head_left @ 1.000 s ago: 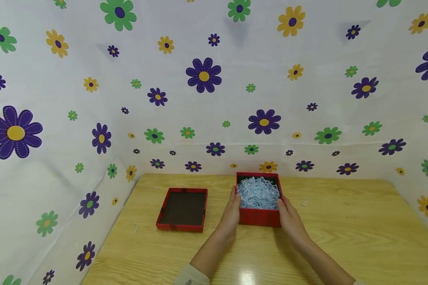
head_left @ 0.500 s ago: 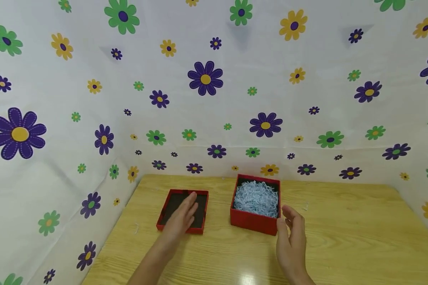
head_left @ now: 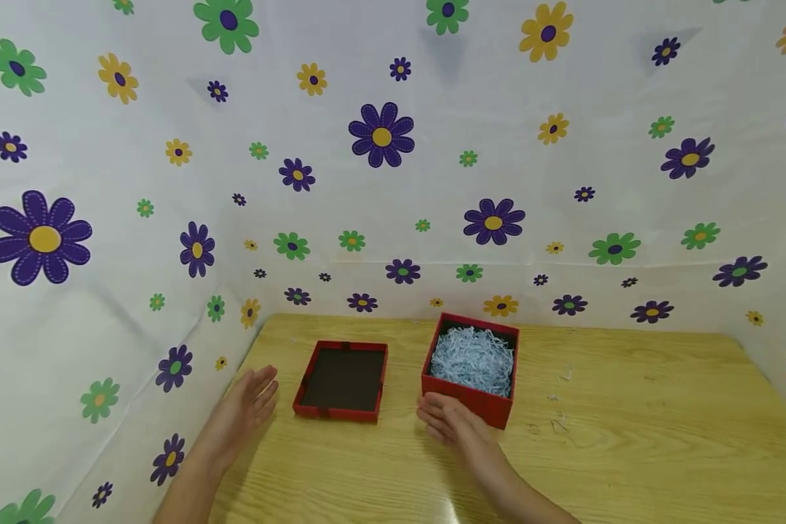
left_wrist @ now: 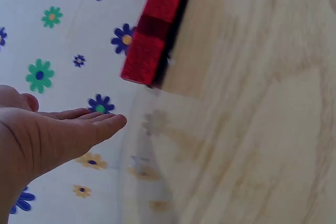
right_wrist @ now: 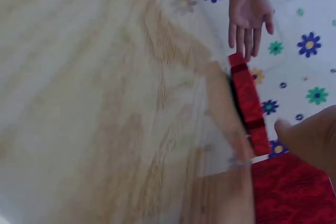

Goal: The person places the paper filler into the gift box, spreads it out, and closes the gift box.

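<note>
An open red box [head_left: 469, 400] with a dark lining stands on the wooden table, filled with light blue shredded paper [head_left: 473, 360]. To its left a square red box lid [head_left: 340, 378] lies with its black inside facing up. My left hand [head_left: 241, 411] hovers left of the lid, apart from it, with extended fingers and nothing in the palm. In front of the box's near left corner is my right hand [head_left: 461, 429]; its fingers are extended and hold nothing. Whether it touches the box I cannot tell. The right wrist view shows my left hand [right_wrist: 249, 14] beyond the lid [right_wrist: 249, 103].
Several paper shreds [head_left: 560, 422] lie on the table [head_left: 642, 437] right of the box. A white cloth with flower prints [head_left: 432, 189] hangs behind the table and along its left and right sides.
Both hands have let go of the box, which now stands slightly turned. My left hand has moved left past the lid. My right hand has moved from the box's right side to its front.
</note>
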